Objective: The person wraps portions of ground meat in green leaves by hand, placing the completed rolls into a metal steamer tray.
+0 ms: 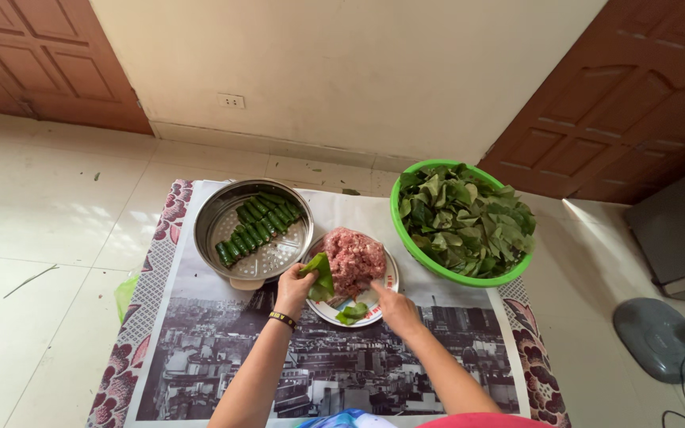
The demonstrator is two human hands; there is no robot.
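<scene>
Head view. Left hand [293, 290]: fingers pinched on green leaf [321, 275], held over near-left rim of plate [390, 279]. Right hand [394, 307]: fingertips closed into minced meat [353, 260] on plate. Steamer tray [222, 212] of rolls [257, 227] far left; leaf basin [396, 215] right. Risk: overfilled leaf likely tears or spills.

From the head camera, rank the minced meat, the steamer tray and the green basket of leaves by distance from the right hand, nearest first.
1. Minced meat: on the plate, at the right hand's fingertips.
2. Steamer tray: to the left, past the left hand.
3. Green basket of leaves: up to the right; close to the tray's distance, so a loose ranking.
</scene>
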